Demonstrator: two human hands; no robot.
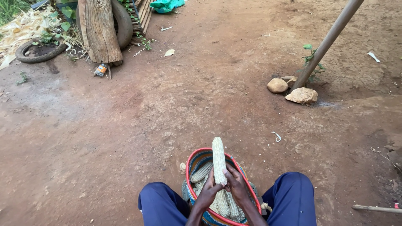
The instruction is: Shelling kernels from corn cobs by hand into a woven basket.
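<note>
A pale dried maize cob [218, 157] stands nearly upright over a woven basket with a red rim [192, 158], which sits between my knees in blue trousers. My left hand [208, 191] and my right hand [235, 184] both grip the cob's lower part, thumbs pressed against the kernels. Several more cobs [201, 172] and loose kernels lie inside the basket under my hands.
Bare red earth stretches ahead. A slanted pole [328, 39] rises at the right with stones [301, 95] at its foot. A wooden plank [101, 31], old tyres [38, 52] and maize husks sit at the far left. A stick [376, 208] lies by my right knee.
</note>
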